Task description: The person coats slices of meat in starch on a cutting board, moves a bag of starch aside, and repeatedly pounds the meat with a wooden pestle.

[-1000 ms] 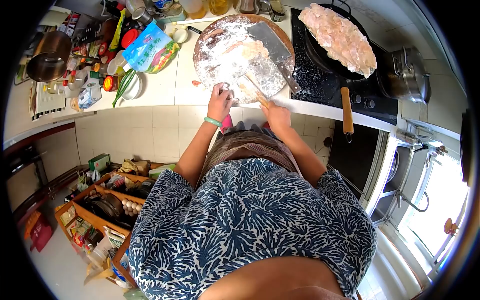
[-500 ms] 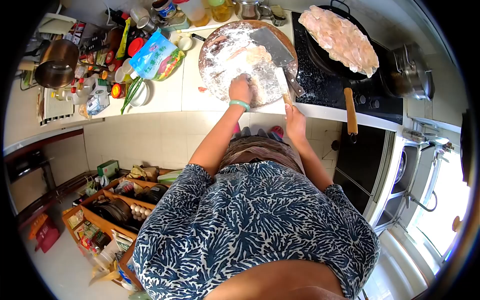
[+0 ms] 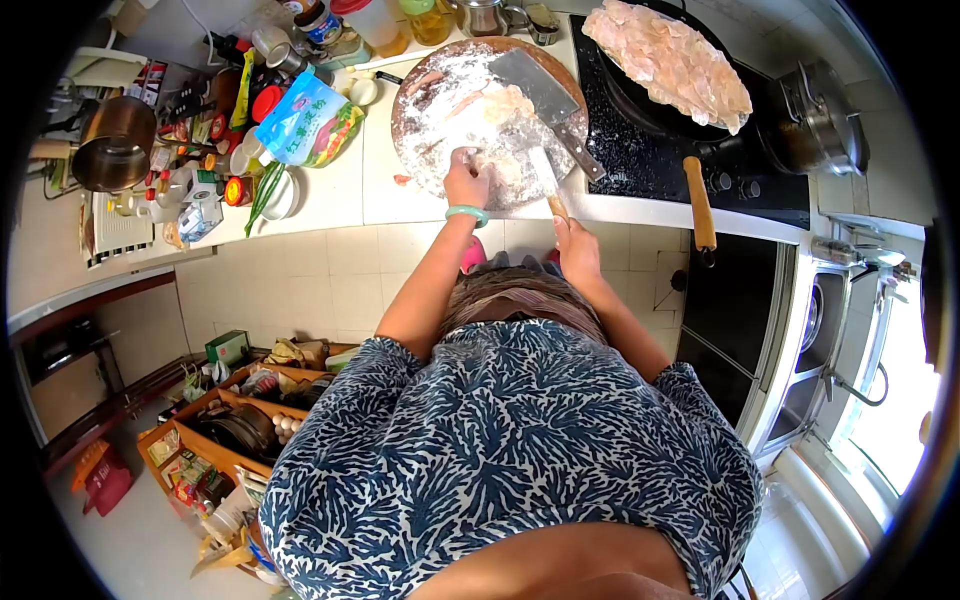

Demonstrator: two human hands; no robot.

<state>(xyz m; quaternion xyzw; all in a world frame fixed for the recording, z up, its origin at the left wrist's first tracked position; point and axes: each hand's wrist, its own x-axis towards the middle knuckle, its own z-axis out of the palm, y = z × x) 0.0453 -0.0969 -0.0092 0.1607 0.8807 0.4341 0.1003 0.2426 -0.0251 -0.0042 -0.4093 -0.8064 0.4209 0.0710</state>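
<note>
A round wooden cutting board [image 3: 408, 125] dusted with white flour lies on the counter. My left hand [image 3: 467, 180], with a pale green bangle at the wrist, is over its near part with fingers curled; whatever they pinch is hidden. Beside those fingers lies a flattened, floury pale slice [image 3: 508, 172]. My right hand [image 3: 577, 248] is closed round the bare wooden end of a flour-coated stick [image 3: 545, 172], like a thin rolling pin. Its whitened end rests over the board's near right edge. A cleaver [image 3: 535, 85] lies flat on the board, next to a pale pinkish piece [image 3: 508, 104].
Right of the board, a pan [image 3: 697, 205] piled with pale pink slices [image 3: 668, 65] sits on the black stove [image 3: 625, 170]. A steel pot [image 3: 825, 120] stands beyond. Leftward are a blue bag [image 3: 308, 120], scallions [image 3: 264, 198], a white bowl [image 3: 284, 195] and several jars.
My left hand has shifted slightly left over the board. My right hand has drawn a little left and nearer my body with the stick. The whole view has also shifted a bit.
</note>
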